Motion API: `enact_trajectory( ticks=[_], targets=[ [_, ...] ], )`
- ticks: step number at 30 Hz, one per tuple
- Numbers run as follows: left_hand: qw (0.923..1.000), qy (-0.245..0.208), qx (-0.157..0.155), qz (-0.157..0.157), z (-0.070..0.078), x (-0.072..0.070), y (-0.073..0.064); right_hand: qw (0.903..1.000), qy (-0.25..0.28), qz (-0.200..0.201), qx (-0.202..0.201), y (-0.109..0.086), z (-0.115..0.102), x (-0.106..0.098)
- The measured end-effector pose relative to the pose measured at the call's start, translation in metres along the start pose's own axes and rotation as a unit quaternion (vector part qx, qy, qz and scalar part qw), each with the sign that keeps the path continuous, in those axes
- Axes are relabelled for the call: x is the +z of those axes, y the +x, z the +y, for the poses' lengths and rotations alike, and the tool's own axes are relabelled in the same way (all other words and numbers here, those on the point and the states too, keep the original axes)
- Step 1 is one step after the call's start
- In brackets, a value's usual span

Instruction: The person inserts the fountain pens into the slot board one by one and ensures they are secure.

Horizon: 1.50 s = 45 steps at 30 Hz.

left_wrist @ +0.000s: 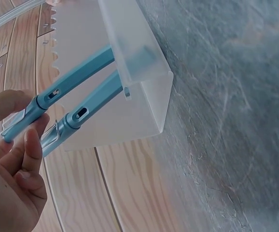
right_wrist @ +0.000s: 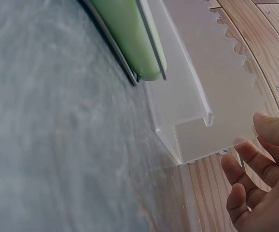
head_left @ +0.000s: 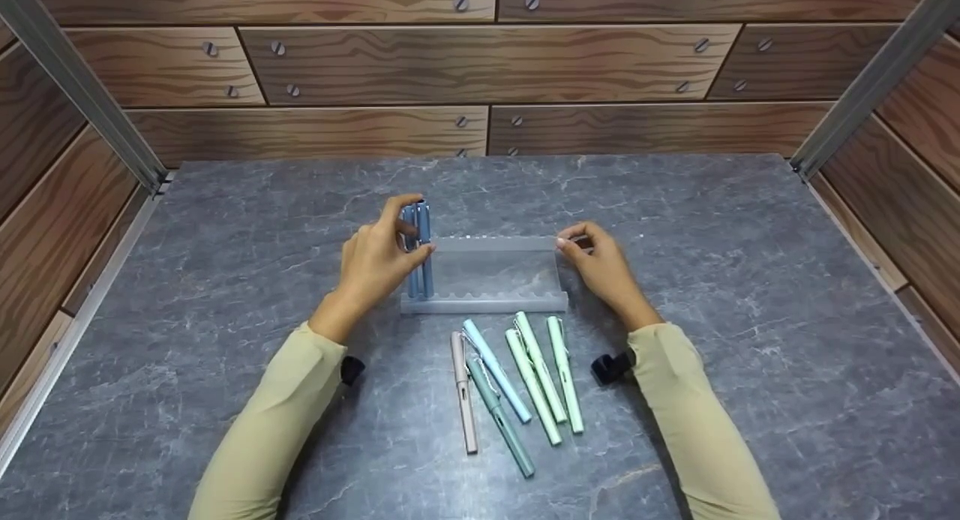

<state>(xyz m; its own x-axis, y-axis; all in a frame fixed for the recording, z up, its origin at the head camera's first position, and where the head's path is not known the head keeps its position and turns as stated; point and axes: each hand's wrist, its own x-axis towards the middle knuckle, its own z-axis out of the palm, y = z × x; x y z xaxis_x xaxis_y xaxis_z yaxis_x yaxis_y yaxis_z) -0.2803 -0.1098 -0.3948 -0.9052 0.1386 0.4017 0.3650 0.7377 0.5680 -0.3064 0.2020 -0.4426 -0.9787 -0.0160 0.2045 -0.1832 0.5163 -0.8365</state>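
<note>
A frosted clear pen rack (head_left: 495, 271) with notched edges stands mid-table. Two blue pens (head_left: 427, 276) lean upright side by side at its left end, their lower ends behind the front lip. My left hand (head_left: 373, 259) is at their capped tops; in the left wrist view its fingers pinch the cap of one pen (left_wrist: 79, 75), and the other pen (left_wrist: 97, 96) passes close by the fingertips. At the rack's upper right corner, my right hand (head_left: 602, 271) pinches the edge between thumb and index finger, the other fingers loosely bent.
Several loose pens lie in front of the rack: a greyish-pink pen (head_left: 463, 400), a teal pen (head_left: 501, 419), a light blue pen (head_left: 499, 374) and light green pens (head_left: 564, 374). Wood-patterned panels (head_left: 487, 62) wall the grey marbled table (head_left: 712, 227) at the back and sides.
</note>
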Motion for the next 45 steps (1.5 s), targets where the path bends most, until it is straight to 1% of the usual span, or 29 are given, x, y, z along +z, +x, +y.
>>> enact_trajectory(
  ticks=[6,10,15,22,30,36,45],
  targets=[
    [1.0,0.005,0.004,0.002,-0.001,0.0006,-0.001,1.0,-0.005,0.002,0.001,-0.0001,-0.0005,0.0007],
    [1.0,0.006,0.002,-0.001,-0.0012,0.001,-0.0003,1.0,-0.003,0.005,0.001,-0.0004,-0.001,0.0005],
    [0.9998,0.018,0.004,-0.005,-0.0003,0.0013,0.0005,1.0,0.002,0.005,-0.001,-0.0009,-0.002,0.0],
    [0.9993,0.035,0.014,-0.006,-0.0009,0.0034,-0.0006,1.0,0.005,0.006,-0.004,-0.0008,-0.0008,0.0003],
    [0.9985,0.044,0.032,-0.003,-0.0023,0.005,-0.0044,0.9999,-0.01,0.006,-0.006,-0.0004,-0.0015,-0.0004],
    [0.9982,0.045,0.038,-0.009,-0.0034,0.0069,-0.0063,0.9999,-0.009,0.009,-0.007,-0.0004,0.0,-0.0001],
    [0.9983,0.044,0.038,-0.011,-0.0043,0.0074,-0.0069,0.9999,-0.009,0.01,-0.009,-0.0002,-0.0007,0.0002]
  ],
)
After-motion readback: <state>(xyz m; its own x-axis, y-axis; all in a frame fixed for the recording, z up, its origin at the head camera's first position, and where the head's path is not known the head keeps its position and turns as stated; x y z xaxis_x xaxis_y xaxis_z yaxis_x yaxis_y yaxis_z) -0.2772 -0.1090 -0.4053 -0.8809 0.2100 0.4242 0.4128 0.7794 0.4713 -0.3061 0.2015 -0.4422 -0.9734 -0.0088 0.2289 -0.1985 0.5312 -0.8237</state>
